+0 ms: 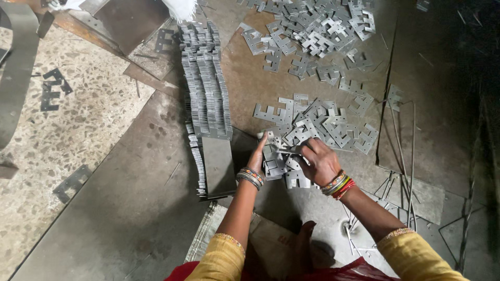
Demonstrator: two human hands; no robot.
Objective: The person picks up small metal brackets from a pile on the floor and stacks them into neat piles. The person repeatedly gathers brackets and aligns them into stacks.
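Plates (284, 166), thin E-shaped metal stampings, sit in a small bundle on the floor between our two hands. Our left hand (257, 155) stands on edge against the bundle's left side, fingers pressed together and flat to it. Our right hand (319, 162) curls over the top right, its grip pinching the upper plates.

As we judge it, we are squaring the bundle, and it goes best if we keep the left palm as a fixed stop and tap the plates against it with the right, so the notches line up. The edges look sharp, so we should push on the flats, not slide fingers along the rims.

A loose heap (317, 125) lies touching the bundle just beyond it, and a wider scatter (317, 31) lies farther off. A long ranked stack (207, 88) runs along the left, near the left hand; a squared bundle would match it. Thin wire rods (406, 156) lie to the right, well apart.
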